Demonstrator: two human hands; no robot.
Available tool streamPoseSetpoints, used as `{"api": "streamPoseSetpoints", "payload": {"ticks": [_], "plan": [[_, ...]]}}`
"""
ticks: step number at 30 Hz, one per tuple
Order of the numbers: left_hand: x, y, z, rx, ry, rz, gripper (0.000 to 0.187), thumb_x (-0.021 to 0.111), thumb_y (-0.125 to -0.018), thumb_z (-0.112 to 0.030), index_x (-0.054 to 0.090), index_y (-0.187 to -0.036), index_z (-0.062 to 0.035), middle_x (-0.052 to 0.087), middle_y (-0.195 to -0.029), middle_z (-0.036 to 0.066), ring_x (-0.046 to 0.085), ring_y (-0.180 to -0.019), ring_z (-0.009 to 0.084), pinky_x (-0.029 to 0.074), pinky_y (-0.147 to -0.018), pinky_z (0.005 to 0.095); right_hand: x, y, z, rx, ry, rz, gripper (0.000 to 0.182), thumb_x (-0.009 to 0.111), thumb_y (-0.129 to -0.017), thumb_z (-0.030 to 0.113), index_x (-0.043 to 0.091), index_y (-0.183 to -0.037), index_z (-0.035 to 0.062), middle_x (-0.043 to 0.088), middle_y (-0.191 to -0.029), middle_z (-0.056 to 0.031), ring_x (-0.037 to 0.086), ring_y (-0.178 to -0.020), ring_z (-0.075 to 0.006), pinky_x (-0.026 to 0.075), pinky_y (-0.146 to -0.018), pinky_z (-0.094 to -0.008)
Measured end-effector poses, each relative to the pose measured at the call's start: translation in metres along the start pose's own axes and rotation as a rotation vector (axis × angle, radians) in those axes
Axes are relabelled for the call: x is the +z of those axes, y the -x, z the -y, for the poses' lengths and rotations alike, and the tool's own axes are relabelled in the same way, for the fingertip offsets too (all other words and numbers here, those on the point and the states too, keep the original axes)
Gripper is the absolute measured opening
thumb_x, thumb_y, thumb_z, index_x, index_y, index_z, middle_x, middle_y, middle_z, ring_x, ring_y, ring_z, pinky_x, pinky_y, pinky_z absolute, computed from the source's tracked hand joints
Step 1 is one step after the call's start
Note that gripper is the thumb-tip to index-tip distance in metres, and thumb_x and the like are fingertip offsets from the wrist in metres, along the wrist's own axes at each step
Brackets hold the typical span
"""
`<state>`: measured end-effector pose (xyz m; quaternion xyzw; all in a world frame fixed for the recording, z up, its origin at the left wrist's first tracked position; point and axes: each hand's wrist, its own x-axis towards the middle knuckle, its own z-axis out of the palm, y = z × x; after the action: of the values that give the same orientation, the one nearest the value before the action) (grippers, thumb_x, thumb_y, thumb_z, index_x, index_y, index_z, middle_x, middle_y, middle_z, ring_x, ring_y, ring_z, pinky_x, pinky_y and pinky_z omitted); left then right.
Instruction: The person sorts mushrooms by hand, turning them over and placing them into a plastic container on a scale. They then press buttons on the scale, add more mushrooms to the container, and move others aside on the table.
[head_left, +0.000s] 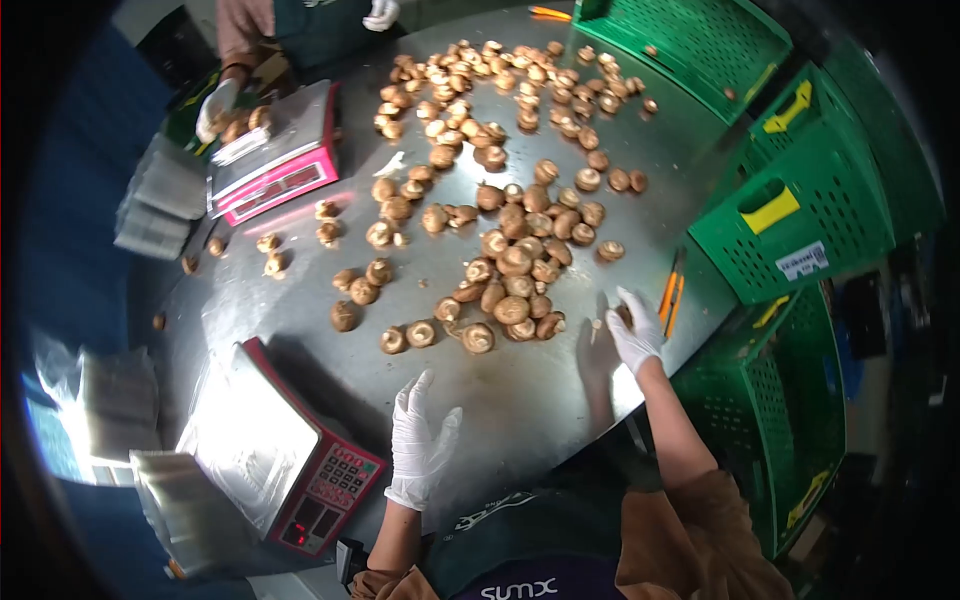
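Observation:
My left hand (420,440), in a white glove, is over the near part of the metal table (500,400), beside the near scale (320,480). Its fingers are apart and nothing is in it. My right hand (636,332), also gloved, is at the right, near orange-handled tools (674,295). Its fingers are curled around a brown mushroom (624,316), partly hidden by the hand. Between and beyond my hands lies a heap of brown mushrooms (515,260), with more mushrooms (460,70) spread toward the far side.
A co-worker's gloved hand (218,108) holds mushrooms at a second scale (275,160). Green crates (820,215) stand along the right edge, another crate (690,45) at the back right. Stacked plastic trays (165,195) and clear packaging (115,400) are at the left.

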<state>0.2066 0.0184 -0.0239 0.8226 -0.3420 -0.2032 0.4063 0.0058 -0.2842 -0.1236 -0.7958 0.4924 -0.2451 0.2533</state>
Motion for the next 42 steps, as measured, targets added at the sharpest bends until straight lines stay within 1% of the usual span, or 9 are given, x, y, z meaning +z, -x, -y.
{"api": "streamPoseSetpoints", "payload": {"ticks": [2, 6, 12, 21, 24, 30, 36, 39, 42], "plan": [[0.009, -0.008, 0.007, 0.033, -0.043, 0.019, 0.063, 0.07, -0.081, -0.01, 0.044, -0.139, -0.0033, 0.049, -0.127, 0.022, 0.049, -0.118, 0.0368, 0.041, -0.101, 0.0428, 0.02, 0.002, 0.0, -0.062, 0.161, -0.039, 0.039, 0.071, -0.079, 0.021, 0.064, -0.118, 0.0156, 0.056, -0.119, -0.0201, 0.054, -0.109, -0.0377, 0.043, -0.098, -0.0462], [0.022, -0.022, -0.013, -0.022, -0.003, 0.02, 0.061, 0.066, -0.084, -0.008, 0.044, -0.14, -0.0037, 0.045, -0.133, 0.023, 0.047, -0.123, 0.0365, 0.039, -0.103, 0.0444, 0.039, -0.01, 0.06, -0.118, -0.207, 0.172, 0.031, 0.071, -0.08, 0.025, 0.065, -0.106, 0.0109, 0.055, -0.109, -0.0154, 0.052, -0.107, -0.0369, 0.043, -0.091, -0.0472], [0.041, -0.038, -0.028, 0.03, -0.107, 0.039, 0.058, 0.063, -0.085, -0.006, 0.045, -0.14, -0.0052, 0.044, -0.135, 0.023, 0.045, -0.126, 0.0377, 0.036, -0.107, 0.0458, 0.032, -0.068, 0.118, -0.169, -0.056, -0.022, 0.019, 0.073, -0.078, 0.024, 0.061, -0.085, 0.0111, 0.058, -0.1, -0.0099, 0.055, -0.098, -0.0312, 0.045, -0.087, -0.0419], [0.081, -0.062, -0.055, 0.273, -0.3, 0.015, 0.062, 0.072, -0.077, -0.006, 0.049, -0.135, -0.0059, 0.045, -0.131, 0.023, 0.045, -0.123, 0.0418, 0.036, -0.104, 0.0489, 0.01, -0.175, 0.105, 0.021, 0.132, -0.051, 0.034, 0.07, -0.079, 0.031, 0.064, -0.11, 0.0184, 0.053, -0.128, -0.0097, 0.046, -0.121, -0.0343, 0.041, -0.101, -0.0427], [0.096, -0.072, -0.074, 0.36, -0.333, 0.041, 0.064, 0.075, -0.074, -0.009, 0.051, -0.133, -0.0069, 0.045, -0.131, 0.023, 0.044, -0.123, 0.0431, 0.037, -0.103, 0.0502, 0.002, -0.208, 0.081, 0.131, 0.293, -0.08, 0.048, 0.061, -0.084, 0.043, 0.058, -0.128, 0.0233, 0.044, -0.143, -0.0141, 0.038, -0.132, -0.0381, 0.034, -0.109, -0.0454], [0.119, -0.078, -0.084, 0.46, -0.306, 0.153, 0.059, 0.075, -0.075, -0.012, 0.055, -0.131, -0.0086, 0.044, -0.134, 0.023, 0.043, -0.124, 0.0432, 0.038, -0.103, 0.0492, 0.024, -0.256, -0.01, 0.268, 0.074, -0.185, 0.063, 0.046, -0.093, 0.058, 0.038, -0.148, 0.0283, 0.028, -0.155, -0.0184, 0.024, -0.142, -0.0424, 0.025, -0.116, -0.0496], [0.137, -0.098, -0.097, 0.477, -0.333, 0.278, 0.063, 0.076, -0.076, -0.019, 0.053, -0.135, -0.0115, 0.044, -0.136, 0.023, 0.044, -0.124, 0.0418, 0.038, -0.103, 0.0487, 0.052, -0.303, -0.043, 0.016, -0.138, -0.032, 0.046, 0.052, -0.095, 0.049, 0.06, -0.132, 0.0238, 0.05, -0.142, -0.0108, 0.036, -0.137, -0.033, 0.028, -0.115, -0.0435], [0.159, -0.115, -0.099, 0.535, -0.422, 0.315, 0.067, 0.074, -0.078, -0.031, 0.05, -0.139, -0.0171, 0.043, -0.14, 0.021, 0.04, -0.13, 0.0401, 0.034, -0.105, 0.0499, 0.064, -0.289, -0.002, -0.174, -0.403, 0.081, 0.027, 0.066, -0.09, 0.025, 0.07, -0.114, 0.0145, 0.067, -0.118, -0.0075, 0.057, -0.116, -0.0237, 0.043, -0.102, -0.0338], [0.176, -0.132, -0.097, 0.536, -0.537, 0.318, 0.071, 0.073, -0.077, -0.04, 0.048, -0.141, -0.0203, 0.04, -0.145, 0.019, 0.035, -0.135, 0.0391, 0.028, -0.107, 0.0532, 0.074, -0.245, 0.039, -0.365, -0.305, 0.249, 0.027, 0.067, -0.088, 0.024, 0.071, -0.114, 0.017, 0.067, -0.112, -0.0057, 0.064, -0.103, -0.0229, 0.049, -0.094, -0.0334]]}}
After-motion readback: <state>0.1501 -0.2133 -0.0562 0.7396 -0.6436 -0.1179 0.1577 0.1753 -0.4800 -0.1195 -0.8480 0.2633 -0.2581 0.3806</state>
